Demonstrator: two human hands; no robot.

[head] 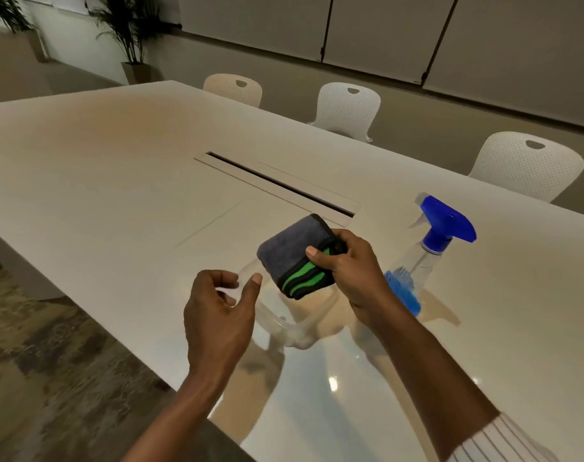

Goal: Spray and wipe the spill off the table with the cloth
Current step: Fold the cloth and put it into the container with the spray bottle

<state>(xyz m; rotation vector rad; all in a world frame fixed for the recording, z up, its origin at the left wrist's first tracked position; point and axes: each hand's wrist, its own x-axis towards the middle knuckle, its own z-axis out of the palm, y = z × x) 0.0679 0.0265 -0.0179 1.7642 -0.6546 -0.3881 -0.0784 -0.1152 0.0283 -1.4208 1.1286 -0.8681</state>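
My right hand (347, 265) grips a folded grey cloth (290, 251) with a black edge and green stripes, held just above the white table (117, 168). My left hand (222, 305) hovers to the left of the cloth, fingers curled and apart, with nothing in it. A clear spray bottle (423, 258) with a blue trigger head and blue liquid stands upright on the table just right of my right wrist. A wet, shiny patch (284, 315) of spill lies on the table beneath and in front of my hands.
A long cable slot (280, 185) runs across the table's middle beyond the cloth. Three white perforated chairs (347, 108) line the far side. The table's near-left edge drops to patterned carpet (50, 345). Potted plants (134, 38) stand at the back left.
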